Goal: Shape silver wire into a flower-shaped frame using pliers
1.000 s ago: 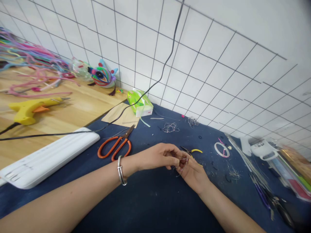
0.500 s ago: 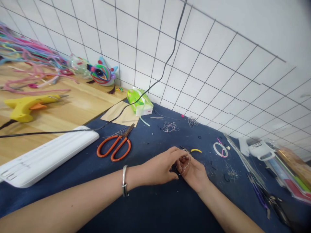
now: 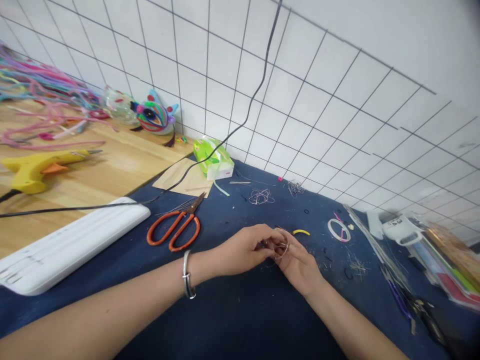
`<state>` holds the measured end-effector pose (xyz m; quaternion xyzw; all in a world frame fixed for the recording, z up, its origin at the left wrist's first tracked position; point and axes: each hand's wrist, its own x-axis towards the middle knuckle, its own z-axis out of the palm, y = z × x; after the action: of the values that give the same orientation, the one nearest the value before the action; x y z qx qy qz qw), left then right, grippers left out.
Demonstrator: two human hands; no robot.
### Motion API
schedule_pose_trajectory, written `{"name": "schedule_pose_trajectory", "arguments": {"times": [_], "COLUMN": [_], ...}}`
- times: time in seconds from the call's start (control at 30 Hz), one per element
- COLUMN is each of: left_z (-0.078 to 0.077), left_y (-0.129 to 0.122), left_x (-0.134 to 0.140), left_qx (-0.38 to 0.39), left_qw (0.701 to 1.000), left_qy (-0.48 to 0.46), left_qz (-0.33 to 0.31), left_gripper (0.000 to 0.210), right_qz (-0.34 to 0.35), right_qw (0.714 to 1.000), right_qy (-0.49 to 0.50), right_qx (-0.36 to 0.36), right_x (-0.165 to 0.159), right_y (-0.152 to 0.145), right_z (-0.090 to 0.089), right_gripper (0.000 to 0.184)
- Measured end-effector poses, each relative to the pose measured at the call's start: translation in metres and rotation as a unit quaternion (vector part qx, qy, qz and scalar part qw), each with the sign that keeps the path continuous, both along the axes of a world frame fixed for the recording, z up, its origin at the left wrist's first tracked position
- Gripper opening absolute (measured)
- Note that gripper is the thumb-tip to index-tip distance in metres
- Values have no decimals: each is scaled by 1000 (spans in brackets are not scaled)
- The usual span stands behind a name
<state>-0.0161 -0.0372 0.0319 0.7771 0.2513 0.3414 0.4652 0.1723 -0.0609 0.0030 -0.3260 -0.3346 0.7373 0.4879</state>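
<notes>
The dark blue worktop (image 3: 240,320) carries orange-handled scissors (image 3: 190,212), wire tangles (image 3: 261,196), a white ring (image 3: 329,231) and purple-handled pliers (image 3: 399,299); a green tissue pack (image 3: 213,157) sits partly over brown paper (image 3: 174,177). Pale wood (image 3: 131,160) on the left bears a yellow glue gun (image 3: 33,170); coloured pipe cleaners (image 3: 41,85) lie heaped behind it.

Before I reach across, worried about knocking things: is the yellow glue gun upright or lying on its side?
Lying on its side: from above, the glue gun shows its full profile, orange trigger included, against the wooden tabletop.
</notes>
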Motion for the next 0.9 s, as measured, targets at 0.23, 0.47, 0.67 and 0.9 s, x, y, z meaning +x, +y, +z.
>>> {"name": "schedule_pose_trajectory", "arguments": {"times": [0.23, 0.47, 0.67, 0.9], "left_z": [-8, -12, -12, -18], "left_y": [0, -4, -1, 3], "left_x": [6, 12, 12, 13], "left_qx": [-44, -72, -115, -52], "left_qw": [993, 993, 990, 985], "left_qy": [-52, -31, -50, 12], "left_qz": [93, 89, 68, 167], "left_gripper": [34, 34, 37, 38], "right_qz": [-76, -79, -49, -9], "right_qw": [994, 990, 997, 999], "right_qy": [-76, -109, -62, -28], "right_qx": [30, 38, 24, 26], "right_x": [5, 3, 9, 14], "right_y": [-1, -6, -3, 0], "right_z": [0, -5, -9, -13], "right_gripper": [30, 12, 14, 13]}}
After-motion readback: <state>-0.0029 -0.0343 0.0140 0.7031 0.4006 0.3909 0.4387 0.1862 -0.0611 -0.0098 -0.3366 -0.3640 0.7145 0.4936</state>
